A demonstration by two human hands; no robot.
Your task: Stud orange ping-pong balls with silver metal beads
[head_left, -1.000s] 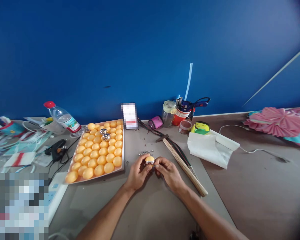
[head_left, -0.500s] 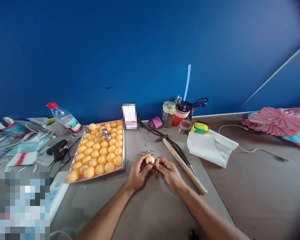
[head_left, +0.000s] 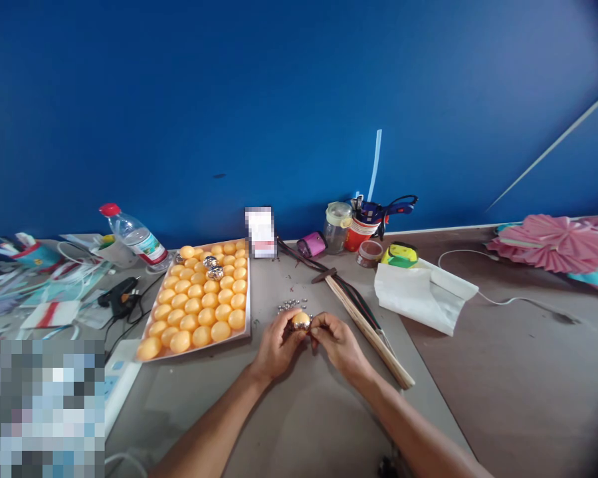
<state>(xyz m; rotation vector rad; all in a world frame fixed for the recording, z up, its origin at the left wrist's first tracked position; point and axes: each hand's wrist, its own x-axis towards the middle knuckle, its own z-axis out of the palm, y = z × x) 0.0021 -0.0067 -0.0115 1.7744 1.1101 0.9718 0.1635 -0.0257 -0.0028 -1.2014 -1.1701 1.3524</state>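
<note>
In the head view, an orange ping-pong ball (head_left: 301,318) with shiny silver pieces around its lower part is held low over the table. My left hand (head_left: 274,348) is closed on it from the left, thumb in front. My right hand (head_left: 336,345) has its fingers pinched together at the ball's right edge; what is between the fingertips is too small to make out. Just behind the hands lies a scatter of small silver beads (head_left: 290,304). To the left stands a shallow box (head_left: 249,299) full of orange balls (head_left: 192,305), with two silver-covered balls (head_left: 214,273) among them.
Bundled wooden sticks (head_left: 373,335) lie right of my hands. Behind are a purple item (head_left: 311,244), a glass jar (head_left: 337,229), red cups (head_left: 359,236) holding tools and a yellow-green object (head_left: 399,255). White paper (head_left: 418,295) lies right; a glue gun (head_left: 121,297) and a bottle (head_left: 137,239) left.
The view has shifted slightly, so things sit a little further right. The ball is turned a bit in my left hand, and my right fingers stay pinched beside it.
</note>
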